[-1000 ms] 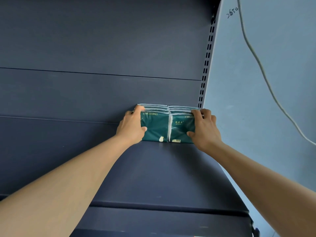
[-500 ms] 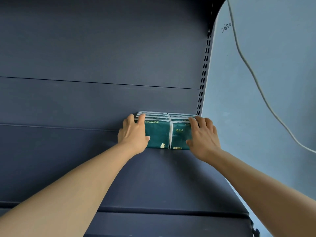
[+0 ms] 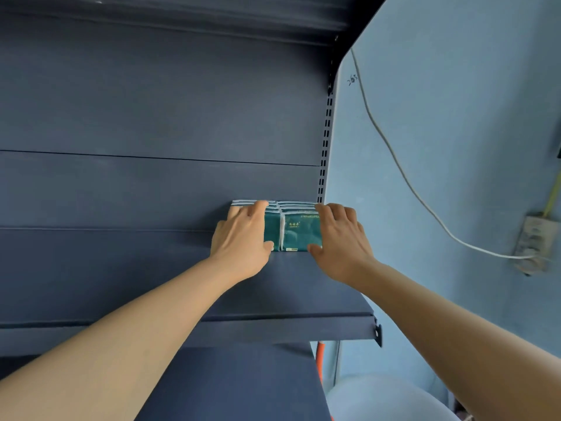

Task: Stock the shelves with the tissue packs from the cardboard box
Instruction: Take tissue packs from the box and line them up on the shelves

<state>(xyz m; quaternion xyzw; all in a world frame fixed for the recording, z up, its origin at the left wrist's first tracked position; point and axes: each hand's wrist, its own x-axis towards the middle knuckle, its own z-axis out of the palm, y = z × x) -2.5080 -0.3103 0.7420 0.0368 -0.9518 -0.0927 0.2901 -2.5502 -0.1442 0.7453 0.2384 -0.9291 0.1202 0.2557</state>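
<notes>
Green tissue packs [image 3: 299, 231] stand at the shelf's [image 3: 303, 293] back right corner; left hand [image 3: 243, 238] and right hand [image 3: 340, 241] rest open-fingered on them; probably light, soft, slippery film; best squeezed at the sides.

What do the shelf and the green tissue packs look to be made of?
Shelf: apparently painted sheet metal, matte dark blue, with a folded front lip and slotted upright.
Tissue packs: probably thin plastic film, slightly glossy green with printed lettering and white sealed edges.
</notes>
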